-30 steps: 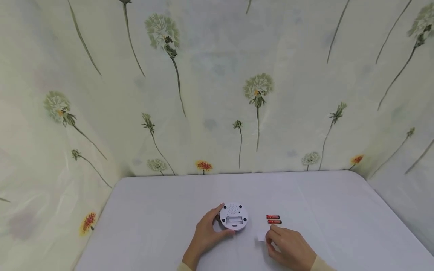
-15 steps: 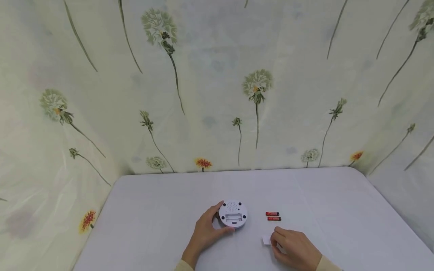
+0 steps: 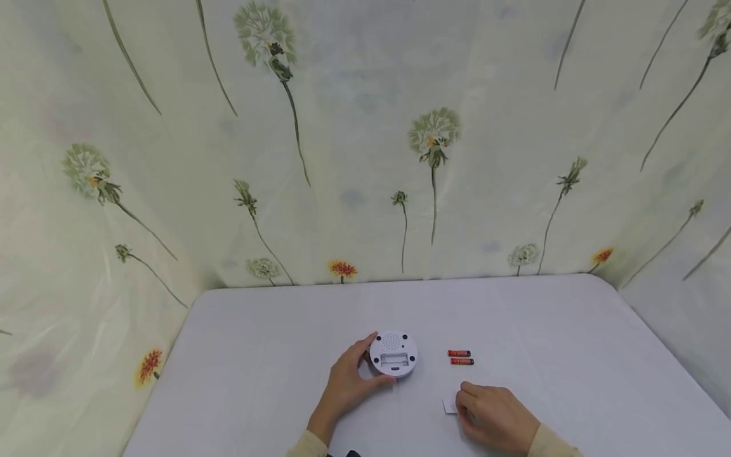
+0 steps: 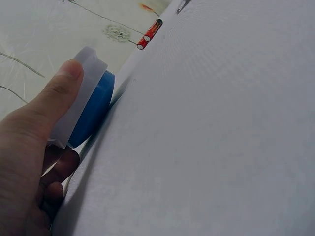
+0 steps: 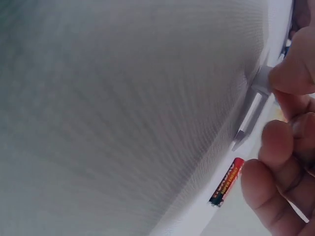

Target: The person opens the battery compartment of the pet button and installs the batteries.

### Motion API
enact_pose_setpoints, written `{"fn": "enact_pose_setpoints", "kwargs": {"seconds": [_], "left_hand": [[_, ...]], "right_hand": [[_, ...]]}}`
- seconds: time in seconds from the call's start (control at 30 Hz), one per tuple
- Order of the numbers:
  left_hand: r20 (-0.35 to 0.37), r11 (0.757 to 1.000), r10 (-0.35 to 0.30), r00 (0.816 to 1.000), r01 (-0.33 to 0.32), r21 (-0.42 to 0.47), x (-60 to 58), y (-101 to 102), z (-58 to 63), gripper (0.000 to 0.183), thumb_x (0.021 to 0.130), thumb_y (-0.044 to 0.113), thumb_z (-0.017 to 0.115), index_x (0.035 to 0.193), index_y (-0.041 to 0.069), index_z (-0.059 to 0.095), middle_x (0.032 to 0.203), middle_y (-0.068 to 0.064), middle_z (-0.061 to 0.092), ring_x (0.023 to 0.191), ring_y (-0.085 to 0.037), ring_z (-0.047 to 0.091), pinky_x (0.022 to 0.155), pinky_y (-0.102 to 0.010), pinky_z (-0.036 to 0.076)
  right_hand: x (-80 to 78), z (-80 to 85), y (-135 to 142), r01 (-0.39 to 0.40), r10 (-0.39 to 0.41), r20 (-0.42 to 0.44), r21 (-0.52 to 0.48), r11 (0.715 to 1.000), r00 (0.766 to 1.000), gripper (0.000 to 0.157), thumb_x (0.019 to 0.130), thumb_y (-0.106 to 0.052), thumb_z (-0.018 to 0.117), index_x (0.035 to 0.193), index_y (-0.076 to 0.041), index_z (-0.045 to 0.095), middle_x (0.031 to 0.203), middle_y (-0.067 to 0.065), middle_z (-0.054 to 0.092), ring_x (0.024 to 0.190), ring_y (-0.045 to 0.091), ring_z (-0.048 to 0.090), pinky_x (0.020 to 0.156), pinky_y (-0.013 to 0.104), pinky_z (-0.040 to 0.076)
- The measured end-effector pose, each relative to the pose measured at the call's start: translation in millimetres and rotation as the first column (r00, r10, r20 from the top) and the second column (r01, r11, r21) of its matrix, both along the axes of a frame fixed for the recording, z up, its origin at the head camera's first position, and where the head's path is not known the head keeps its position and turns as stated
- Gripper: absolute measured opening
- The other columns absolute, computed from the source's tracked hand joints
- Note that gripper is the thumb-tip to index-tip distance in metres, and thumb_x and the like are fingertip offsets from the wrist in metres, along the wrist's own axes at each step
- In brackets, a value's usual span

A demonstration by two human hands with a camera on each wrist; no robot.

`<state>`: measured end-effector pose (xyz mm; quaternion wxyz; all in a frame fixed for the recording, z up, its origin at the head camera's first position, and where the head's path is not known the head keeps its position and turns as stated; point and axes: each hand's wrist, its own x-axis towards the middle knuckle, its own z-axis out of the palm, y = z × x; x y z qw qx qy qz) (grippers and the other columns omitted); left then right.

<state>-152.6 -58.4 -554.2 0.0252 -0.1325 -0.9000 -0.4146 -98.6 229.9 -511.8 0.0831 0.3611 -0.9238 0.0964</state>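
A round white device (image 3: pixel 394 341) lies back side up, showing a speaker grille, dark feet and an uncovered battery compartment with nothing in it. My left hand (image 3: pixel 349 381) grips its left side, thumb at the near edge and fingers at the far one. In the left wrist view the device (image 4: pixel 78 105) shows a white body and a blue part facing the table. My right hand (image 3: pixel 493 416) pinches a small white battery cover (image 3: pixel 450 407) close over the table; the right wrist view shows this cover (image 5: pixel 262 80) at the thumb tip. Two red batteries (image 3: pixel 460 357) lie beyond that hand.
A white cloth covers the table (image 3: pixel 274 355). Behind it and at both sides hangs a curtain (image 3: pixel 354 158) printed with dandelions. A small dark object (image 3: pixel 353 453) shows at the bottom edge of the head view, beside the left sleeve.
My right hand has moved slightly right and nearer to me with the battery cover, away from the batteries. The left hand keeps its grip on the device. The head view has tilted up slightly.
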Motion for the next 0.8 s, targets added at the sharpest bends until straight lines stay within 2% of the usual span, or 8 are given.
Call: {"fn": "enact_pose_setpoints", "kwargs": {"seconds": [0.3, 0.53, 0.6, 0.7, 0.8], "left_hand": [[-0.028, 1.0, -0.017, 0.999, 0.017, 0.001, -2.0, -0.6, 2.2, 0.091, 0.067, 0.065, 0.071, 0.144, 0.03, 0.038, 0.118, 0.011, 0.058, 0.094, -0.005, 0.048, 0.086, -0.029, 0.045], [-0.027, 1.0, -0.018, 0.999, 0.018, -0.001, -1.3, -0.5, 2.2, 0.091, 0.067, 0.064, 0.071, 0.144, 0.031, 0.037, 0.13, 0.007, 0.056, 0.101, -0.007, 0.052, 0.093, -0.036, 0.046], [-0.029, 1.0, -0.018, 0.999, 0.018, 0.0, -0.4, -0.5, 1.9, 0.091, 0.067, 0.064, 0.071, 0.144, 0.03, 0.037, 0.131, 0.005, 0.056, 0.103, -0.007, 0.052, 0.094, -0.037, 0.047], [-0.034, 1.0, -0.019, 0.999, 0.019, -0.008, 0.5, 0.2, 0.2, 0.091, 0.067, 0.064, 0.07, 0.145, 0.029, 0.037, 0.13, 0.006, 0.057, 0.101, -0.007, 0.052, 0.092, -0.036, 0.047], [-0.035, 1.0, -0.02, 0.999, 0.019, -0.016, 0.4, -0.1, -1.1, 0.092, 0.067, 0.065, 0.07, 0.145, 0.029, 0.037, 0.132, 0.005, 0.056, 0.103, -0.008, 0.052, 0.094, -0.037, 0.046]], "right_hand": [[1.2, 1.4, -2.2, 0.044, -0.044, 0.01, -0.002, 0.999, 0.999, 0.02, 0.073, -0.015, 0.072, 0.071, -0.021, 0.053, 0.066, -0.017, 0.038, 0.055, -0.005, 0.029, 0.049, 0.014, 0.031], [4.9, 3.7, -2.8, 0.082, -0.079, 0.128, -0.02, 0.996, 0.989, 0.021, 0.078, -0.013, 0.07, 0.075, -0.022, 0.051, 0.068, -0.018, 0.037, 0.057, -0.005, 0.033, 0.052, 0.015, 0.033], [6.4, 4.1, -2.9, 0.085, -0.081, 0.127, -0.021, 0.996, 0.989, 0.021, 0.078, -0.013, 0.069, 0.075, -0.022, 0.05, 0.068, -0.018, 0.037, 0.057, -0.005, 0.032, 0.052, 0.015, 0.032], [8.1, 4.9, -0.9, 0.097, -0.093, 0.081, -0.047, 0.994, 0.992, 0.024, 0.076, -0.016, 0.071, 0.076, -0.024, 0.049, 0.067, -0.02, 0.037, 0.055, -0.006, 0.031, 0.05, 0.015, 0.03], [4.1, 8.1, 3.3, 0.141, -0.136, 0.076, -0.074, 0.987, 0.988, 0.025, 0.077, -0.019, 0.072, 0.079, -0.027, 0.049, 0.068, -0.021, 0.037, 0.054, -0.007, 0.03, 0.049, 0.015, 0.029]]}}
